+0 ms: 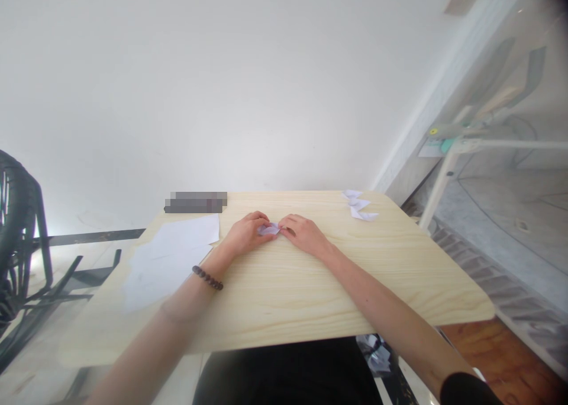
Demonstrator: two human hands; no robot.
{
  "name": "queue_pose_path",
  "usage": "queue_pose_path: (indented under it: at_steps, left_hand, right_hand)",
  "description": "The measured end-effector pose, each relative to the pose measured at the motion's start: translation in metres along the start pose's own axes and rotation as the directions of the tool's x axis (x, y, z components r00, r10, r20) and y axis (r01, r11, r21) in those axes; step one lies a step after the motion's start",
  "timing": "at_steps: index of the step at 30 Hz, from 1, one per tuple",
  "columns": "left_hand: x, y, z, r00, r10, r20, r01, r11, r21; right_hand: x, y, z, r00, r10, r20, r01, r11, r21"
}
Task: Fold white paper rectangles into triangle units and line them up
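Note:
A small folded piece of white paper [268, 230] lies between my hands near the middle of the table. My left hand [247, 232] grips its left side, thumb in front and fingers behind. At its right tip, my right hand [305, 233] pinches the paper between thumb and fingers. Parts of the paper are hidden by my fingers. Toward the back right, several folded white paper pieces [364, 215] with pointed ends stand close together. Left of my left arm, white paper sheets [166, 263] lie overlapping and flat.
The pale wooden table [284, 298] stands against a white wall. A dark object [193, 206], partly blurred out, lies at its back left. A black woven chair [18, 239] is at the left, a white metal frame [444, 180] at the right. Below the table's front edge is a bag [377, 357].

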State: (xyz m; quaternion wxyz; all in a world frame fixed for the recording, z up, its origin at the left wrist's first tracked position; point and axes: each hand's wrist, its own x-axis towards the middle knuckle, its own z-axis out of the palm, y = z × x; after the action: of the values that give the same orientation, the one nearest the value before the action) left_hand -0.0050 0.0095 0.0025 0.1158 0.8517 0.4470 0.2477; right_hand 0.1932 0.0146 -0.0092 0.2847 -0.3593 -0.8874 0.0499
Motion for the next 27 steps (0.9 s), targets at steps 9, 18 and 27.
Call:
queue_pose_path:
  at_steps: [9, 18, 27]
  left_hand:
    - [0.0009, -0.0025, 0.0041, 1.0, 0.014, -0.005, -0.014, 0.998, 0.055]
    - [-0.0008, -0.0004, 0.0016, 0.999, 0.036, -0.022, -0.035, 0.999, 0.032]
    - [0.0008, -0.0022, 0.0014, 0.998, 0.025, -0.056, -0.028, 0.998, -0.063]
  right_hand:
    - [0.0003, -0.0021, -0.0017, 0.999, -0.031, 0.025, 0.031, 1.0, 0.001]
    - [0.0003, -0.0012, -0.0027, 1.0, 0.003, 0.014, -0.003, 1.0, -0.029]
    - [0.0004, -0.0007, -0.0044, 0.996, 0.077, -0.044, -0.08, 0.993, -0.088]
